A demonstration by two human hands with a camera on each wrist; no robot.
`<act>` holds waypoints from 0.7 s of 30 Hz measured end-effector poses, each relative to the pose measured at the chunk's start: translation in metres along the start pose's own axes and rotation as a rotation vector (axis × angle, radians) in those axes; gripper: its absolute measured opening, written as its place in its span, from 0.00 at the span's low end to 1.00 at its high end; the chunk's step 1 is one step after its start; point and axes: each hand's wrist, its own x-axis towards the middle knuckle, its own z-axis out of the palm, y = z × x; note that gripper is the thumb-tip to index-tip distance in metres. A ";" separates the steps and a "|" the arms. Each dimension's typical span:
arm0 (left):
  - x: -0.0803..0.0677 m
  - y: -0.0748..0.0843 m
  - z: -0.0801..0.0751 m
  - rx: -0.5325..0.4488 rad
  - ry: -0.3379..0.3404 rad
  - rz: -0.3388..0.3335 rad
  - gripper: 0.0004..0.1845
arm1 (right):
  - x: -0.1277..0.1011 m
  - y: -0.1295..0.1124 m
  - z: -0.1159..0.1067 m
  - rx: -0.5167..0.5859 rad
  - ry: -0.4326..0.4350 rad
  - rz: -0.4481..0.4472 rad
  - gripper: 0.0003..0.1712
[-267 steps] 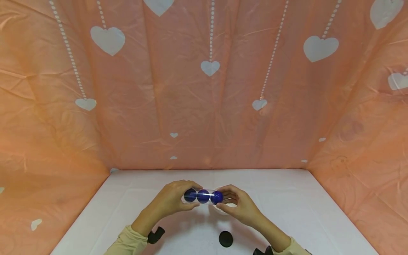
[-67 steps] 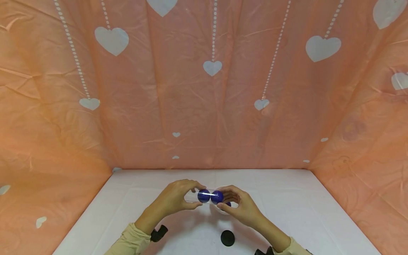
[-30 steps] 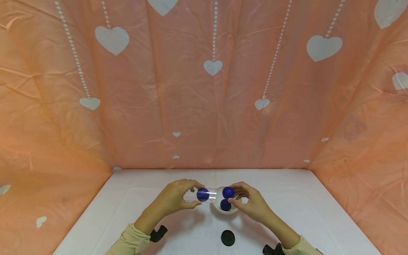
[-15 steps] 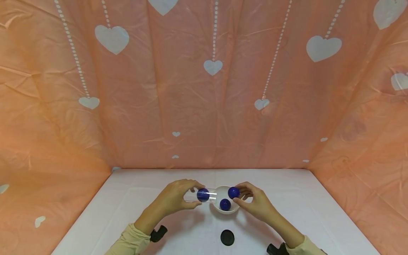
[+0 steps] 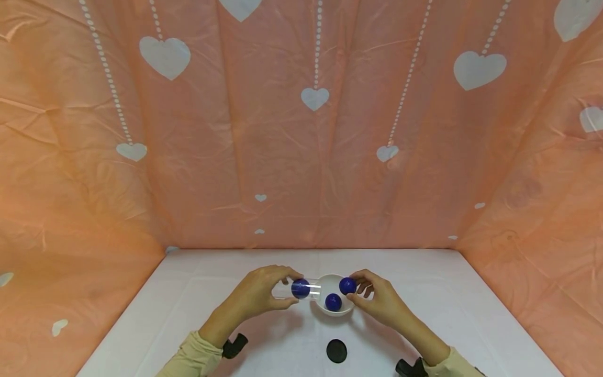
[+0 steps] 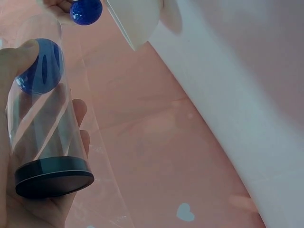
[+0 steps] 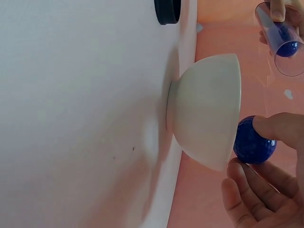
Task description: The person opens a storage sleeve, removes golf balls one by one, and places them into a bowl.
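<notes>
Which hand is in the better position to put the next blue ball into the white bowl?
Right, probably. The right hand already pinches a blue ball just above the white bowl. The left hand grips the clear tube with one ball inside.

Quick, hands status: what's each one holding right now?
Left hand: gripping the clear tube, one blue ball still inside.
Right hand: pinching a blue ball over the white bowl.

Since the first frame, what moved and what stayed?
Two blue balls left the clear plastic tube: one lies in the white bowl, the right hand pinches the other over the rim. One ball remains inside. Left hand still grips the tube; black cap unmoved.
</notes>
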 end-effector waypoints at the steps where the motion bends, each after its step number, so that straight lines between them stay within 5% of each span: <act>1: 0.000 0.000 0.000 0.000 0.000 0.000 0.26 | 0.000 0.000 0.000 -0.003 0.000 -0.005 0.21; 21: 0.000 0.000 0.001 0.010 0.013 0.019 0.26 | 0.000 0.004 0.002 -0.028 -0.010 -0.058 0.18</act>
